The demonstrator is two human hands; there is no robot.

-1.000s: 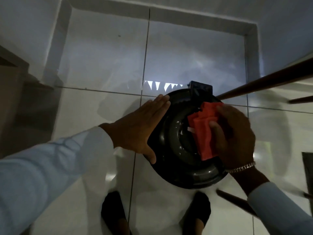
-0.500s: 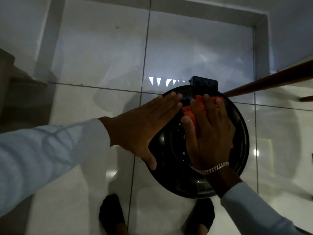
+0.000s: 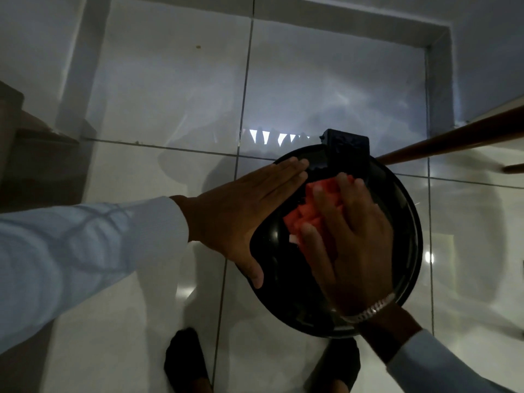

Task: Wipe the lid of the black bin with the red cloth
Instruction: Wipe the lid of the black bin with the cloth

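Note:
A round black bin lid (image 3: 402, 222) with a boxy hinge at its far edge sits on the tiled floor right of centre. The red cloth (image 3: 314, 205) lies crumpled on the lid's middle. My right hand (image 3: 348, 239) is flat on top of the cloth, fingers spread, pressing it onto the lid; a metal bracelet is on that wrist. My left hand (image 3: 241, 219) is flat against the lid's left rim, fingers together and pointing away, thumb down along the near-left edge.
Glossy white floor tiles (image 3: 170, 109) surround the bin. A brown wooden bar (image 3: 453, 140) slants in from the right, close to the hinge. Dark wooden furniture (image 3: 17, 154) stands at the left. My two dark shoes (image 3: 187, 361) are just below the bin.
My right hand has moved the cloth from the lid's right side to the far middle, then drawn it a little nearer and leftward. My left hand has stayed on the rim.

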